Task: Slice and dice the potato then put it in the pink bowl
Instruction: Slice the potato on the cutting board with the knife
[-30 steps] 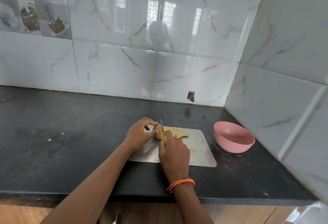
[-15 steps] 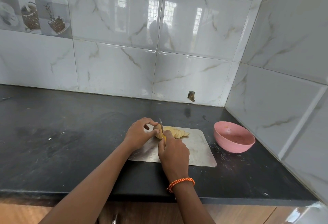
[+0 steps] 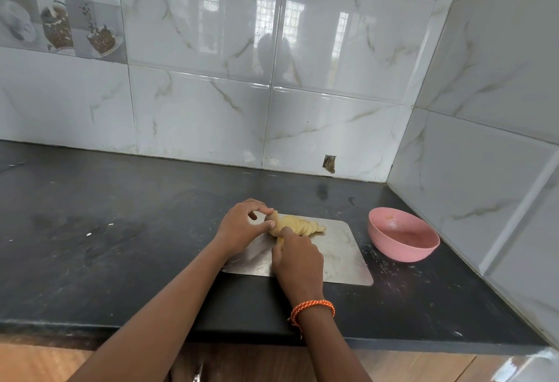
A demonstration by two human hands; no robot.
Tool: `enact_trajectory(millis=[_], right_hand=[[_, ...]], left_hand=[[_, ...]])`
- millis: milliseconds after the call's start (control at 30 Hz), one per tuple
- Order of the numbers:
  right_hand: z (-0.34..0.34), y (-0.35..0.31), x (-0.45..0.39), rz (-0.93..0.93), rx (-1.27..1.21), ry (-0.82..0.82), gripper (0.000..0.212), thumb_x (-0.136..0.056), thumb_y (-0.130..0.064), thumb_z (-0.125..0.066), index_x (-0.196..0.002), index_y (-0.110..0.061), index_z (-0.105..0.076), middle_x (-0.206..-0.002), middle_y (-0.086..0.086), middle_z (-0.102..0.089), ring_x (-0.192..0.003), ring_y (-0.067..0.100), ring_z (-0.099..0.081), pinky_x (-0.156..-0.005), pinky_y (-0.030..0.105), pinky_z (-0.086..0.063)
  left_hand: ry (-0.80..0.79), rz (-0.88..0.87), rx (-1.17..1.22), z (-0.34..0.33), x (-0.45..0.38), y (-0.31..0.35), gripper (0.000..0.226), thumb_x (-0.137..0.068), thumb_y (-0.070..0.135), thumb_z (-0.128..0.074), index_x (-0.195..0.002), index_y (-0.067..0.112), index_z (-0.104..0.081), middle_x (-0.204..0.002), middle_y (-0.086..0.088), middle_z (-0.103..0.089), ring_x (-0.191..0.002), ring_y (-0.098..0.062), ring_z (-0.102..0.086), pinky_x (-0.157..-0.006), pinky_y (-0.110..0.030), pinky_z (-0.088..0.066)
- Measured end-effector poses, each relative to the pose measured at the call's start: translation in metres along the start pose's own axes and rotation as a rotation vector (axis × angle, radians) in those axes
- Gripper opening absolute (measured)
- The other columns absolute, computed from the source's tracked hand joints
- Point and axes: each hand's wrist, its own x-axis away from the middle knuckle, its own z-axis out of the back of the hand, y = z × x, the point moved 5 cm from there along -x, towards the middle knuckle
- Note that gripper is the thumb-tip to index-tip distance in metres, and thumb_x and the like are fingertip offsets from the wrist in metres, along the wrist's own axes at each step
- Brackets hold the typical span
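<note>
A pale yellow peeled potato [image 3: 298, 226] lies on a steel cutting board [image 3: 341, 248], cut into several slices that fan out to the right. My left hand [image 3: 242, 229] pinches the uncut left end of the potato between thumb and fingers. My right hand [image 3: 298, 260] grips a knife whose yellow handle [image 3: 280, 240] just shows under the fingers; the blade is hidden, down in the potato. The pink bowl [image 3: 402, 238] stands to the right of the board, tilted and with nothing in it.
The board lies on a dark stone counter [image 3: 121, 230] in a corner of white tiled walls, one at the back and one close on the right behind the bowl. The counter's front edge runs under my forearms. An orange thread band circles my right wrist [image 3: 313, 309].
The knife blade stood up above the potato before; now it has come down into it and is out of sight. My left hand stays on the potato's end.
</note>
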Motion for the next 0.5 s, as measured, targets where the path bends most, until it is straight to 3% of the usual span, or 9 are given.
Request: enact_trajectory(millis=[267, 500], right_hand=[[0.019, -0.006, 0.006, 0.012, -0.008, 0.152, 0.029, -0.108, -0.035, -0.039, -0.129, -0.023, -0.055, -0.083, 0.0, -0.067, -0.064, 0.014, -0.048, -0.048, 0.021, -0.02], [0.019, -0.009, 0.007, 0.044, -0.027, 0.107, 0.032, -0.109, -0.038, -0.037, -0.134, -0.024, -0.053, -0.088, -0.001, -0.069, -0.067, 0.014, -0.049, -0.05, 0.019, -0.02]], left_hand=[[0.004, 0.008, -0.012, 0.001, 0.0, 0.0, 0.025, -0.079, 0.047, -0.084, -0.103, 0.043, -0.079, -0.113, 0.028, -0.069, -0.1, -0.004, -0.065, -0.093, -0.039, -0.055], [0.024, 0.015, -0.044, 0.001, -0.001, 0.0, 0.036, -0.07, 0.061, -0.076, -0.101, 0.042, -0.077, -0.112, 0.03, -0.07, -0.099, -0.001, -0.066, -0.093, -0.04, -0.056]])
